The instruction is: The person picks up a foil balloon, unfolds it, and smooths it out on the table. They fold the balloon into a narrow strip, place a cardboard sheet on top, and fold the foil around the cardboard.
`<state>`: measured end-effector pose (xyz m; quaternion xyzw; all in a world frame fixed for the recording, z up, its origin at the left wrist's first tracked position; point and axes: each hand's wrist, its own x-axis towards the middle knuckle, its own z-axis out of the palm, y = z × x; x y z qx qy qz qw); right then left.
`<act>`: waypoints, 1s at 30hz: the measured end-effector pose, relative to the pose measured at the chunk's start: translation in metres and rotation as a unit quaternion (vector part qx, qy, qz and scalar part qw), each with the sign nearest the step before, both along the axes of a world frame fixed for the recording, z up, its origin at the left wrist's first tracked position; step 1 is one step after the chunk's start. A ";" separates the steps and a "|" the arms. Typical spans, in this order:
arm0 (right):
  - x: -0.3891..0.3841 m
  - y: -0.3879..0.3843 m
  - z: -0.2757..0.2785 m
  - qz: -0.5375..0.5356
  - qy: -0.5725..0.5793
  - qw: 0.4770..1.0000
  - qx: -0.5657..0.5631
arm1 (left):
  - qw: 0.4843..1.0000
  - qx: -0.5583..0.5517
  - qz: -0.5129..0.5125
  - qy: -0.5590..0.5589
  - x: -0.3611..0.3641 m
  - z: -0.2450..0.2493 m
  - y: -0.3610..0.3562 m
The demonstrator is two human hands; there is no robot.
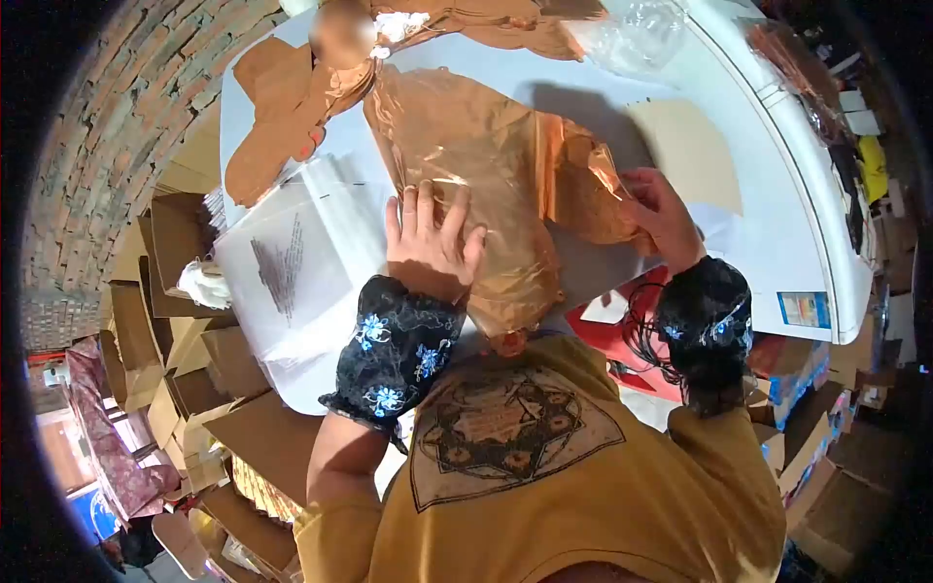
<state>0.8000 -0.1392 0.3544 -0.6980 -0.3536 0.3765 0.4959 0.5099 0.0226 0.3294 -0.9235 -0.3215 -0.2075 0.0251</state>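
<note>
An orange-brown item in clear plastic (486, 146) lies on the white table, its lower end near the table's front edge. My left hand (428, 233) rests on it with the fingers spread flat. At the right, my right hand (666, 216) pinches the edge of the folded-out right part (588, 185) of the wrapped item. Black floral sleeves cover both my wrists. A stack of clear plastic bags with dark print (282, 267) lies left of my left hand.
More orange-brown pieces (262, 126) lie at the table's back left and back. Crumpled clear plastic (641, 39) is at the back right. Open cardboard boxes (228, 360) stand left of the table, others (846, 505) at the lower right. A brick wall (87, 175) rises at the left.
</note>
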 end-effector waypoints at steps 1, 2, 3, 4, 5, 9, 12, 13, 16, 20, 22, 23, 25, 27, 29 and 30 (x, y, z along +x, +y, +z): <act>-0.010 0.002 0.009 -0.013 0.013 1.000 0.021 | 1.000 -0.002 0.001 0.003 0.000 0.001 0.001; -0.020 0.003 0.017 -0.027 0.026 0.998 0.043 | 1.000 0.000 0.000 -0.001 0.000 0.000 0.001; -0.027 0.004 0.021 -0.033 0.046 0.997 0.060 | 1.000 0.002 -0.001 -0.005 0.000 -0.002 0.001; -0.033 0.005 0.025 -0.039 0.066 0.994 0.076 | 1.000 0.003 -0.002 -0.008 -0.001 -0.003 0.001; -0.041 0.006 0.030 -0.044 0.087 0.991 0.093 | 1.000 0.001 0.001 -0.003 -0.001 -0.002 0.001; -0.081 0.015 0.047 0.003 0.052 0.992 0.119 | 1.000 -0.007 0.007 0.009 -0.001 0.000 0.001; -0.112 0.021 0.050 0.075 -0.037 0.992 0.097 | 1.000 -0.014 0.003 -0.015 -0.001 -0.001 0.001; -0.125 0.022 0.049 0.096 -0.041 0.990 0.093 | 1.000 -0.017 0.001 -0.026 -0.001 -0.002 0.001; -0.145 0.033 0.034 0.169 -0.145 0.965 0.138 | 1.000 -0.008 -0.010 -0.020 -0.004 -0.004 0.005; -0.155 0.039 0.004 0.217 -0.143 0.952 0.160 | 0.998 -0.057 -0.007 -0.035 -0.008 -0.005 0.013; -0.159 0.042 -0.003 0.224 -0.103 0.956 0.158 | 0.991 -0.105 -0.014 -0.085 -0.010 -0.006 0.020; -0.159 0.043 -0.006 0.232 -0.100 0.957 0.145 | 0.985 -0.129 -0.016 -0.110 -0.011 -0.007 0.023; -0.159 0.047 -0.011 0.251 -0.090 0.957 0.118 | 0.981 -0.132 -0.024 -0.143 -0.015 -0.008 0.031; -0.153 0.040 -0.010 0.264 -0.141 0.948 0.112 | 0.973 -0.169 -0.045 -0.152 -0.013 -0.004 0.033; -0.154 0.041 -0.007 0.274 -0.167 0.940 0.114 | 0.974 -0.165 -0.031 -0.149 -0.014 -0.005 0.039; -0.155 0.041 -0.005 0.277 -0.166 0.938 0.121 | 0.970 -0.181 -0.039 -0.158 -0.015 -0.006 0.045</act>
